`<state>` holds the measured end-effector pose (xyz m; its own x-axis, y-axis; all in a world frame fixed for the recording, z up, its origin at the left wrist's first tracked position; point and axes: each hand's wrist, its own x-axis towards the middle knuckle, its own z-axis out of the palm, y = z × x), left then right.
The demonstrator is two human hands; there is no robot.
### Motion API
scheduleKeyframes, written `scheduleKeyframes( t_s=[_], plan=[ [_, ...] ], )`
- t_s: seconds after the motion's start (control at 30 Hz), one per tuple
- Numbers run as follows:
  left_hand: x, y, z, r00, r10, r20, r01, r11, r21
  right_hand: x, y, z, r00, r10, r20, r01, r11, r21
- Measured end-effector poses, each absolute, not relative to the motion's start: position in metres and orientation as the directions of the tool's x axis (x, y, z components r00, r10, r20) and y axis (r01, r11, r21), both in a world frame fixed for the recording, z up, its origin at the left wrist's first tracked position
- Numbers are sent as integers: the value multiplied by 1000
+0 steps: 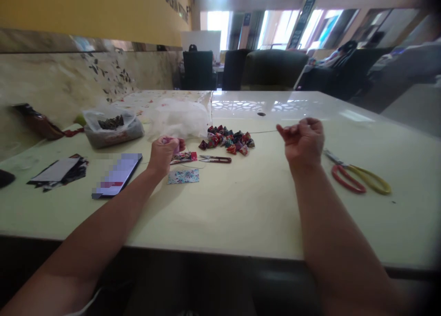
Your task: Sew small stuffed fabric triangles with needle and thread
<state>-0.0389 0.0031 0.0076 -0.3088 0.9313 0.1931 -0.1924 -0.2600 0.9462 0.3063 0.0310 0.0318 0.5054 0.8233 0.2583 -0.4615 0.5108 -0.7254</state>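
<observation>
My left hand [167, 151] is closed round a small piece of pink cloth [176, 146], above the table's left middle. My right hand [303, 139] is raised at the right, its fingers pinched on a thin thread [263, 132] that runs leftward from them. Between the hands lies a pile of small patterned cloth pieces [227, 139]. Thread snips [216, 159] rest in front of the pile. A light blue floral cloth [183, 176] lies flat near my left hand, with red patterned cloth [186, 157] just behind it.
Scissors with red and yellow handles [358, 176] lie right of my right hand. At the left are a phone [119, 176], dark cloth pieces [59, 171], a filled plastic bag [113, 127] and a brown bottle [39, 121]. Chairs [275, 70] and people sit beyond the table.
</observation>
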Motion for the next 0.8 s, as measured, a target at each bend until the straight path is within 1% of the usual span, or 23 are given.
scheduleKeyframes(
  t_s=[0.07, 0.17, 0.27, 0.33, 0.4, 0.47, 0.53, 0.6, 0.7, 0.8],
  plan=[
    [-44, 8, 8, -356, 901, 250, -156, -321, 934, 320, 34, 30, 633, 739, 231, -394, 564, -726],
    [-51, 15, 11, -419, 854, 310, -101, -383, 918, 336, 36, 26, 762, 626, 162, -317, 580, -751],
    [-59, 20, 16, -492, 806, 329, -65, -411, 909, 345, 37, 24, 835, 541, 101, -273, 566, -778],
    [-66, 22, 20, -546, 772, 325, -53, -418, 907, 348, 37, 23, 846, 531, 49, -301, 551, -778],
    [-74, 25, 24, -592, 739, 323, -39, -426, 904, 350, 37, 23, 815, 580, 5, -377, 536, -756],
    [-81, 27, 28, -616, 730, 296, -37, -402, 915, 351, 37, 21, 738, 675, 5, -470, 518, -715],
    [-86, 28, 31, -631, 727, 271, -46, -384, 922, 352, 37, 20, 643, 764, 46, -537, 493, -684],
    [-88, 29, 33, -633, 728, 264, -47, -376, 925, 351, 37, 19, 576, 811, 98, -561, 480, -674],
    [-81, 25, 33, -620, 728, 293, -54, -413, 909, 343, 35, 22, 523, 842, 130, -547, 449, -706],
    [-63, 13, 29, -518, 781, 349, -59, -440, 896, 322, 29, 28, 420, 897, 140, -491, 354, -796]
  ],
)
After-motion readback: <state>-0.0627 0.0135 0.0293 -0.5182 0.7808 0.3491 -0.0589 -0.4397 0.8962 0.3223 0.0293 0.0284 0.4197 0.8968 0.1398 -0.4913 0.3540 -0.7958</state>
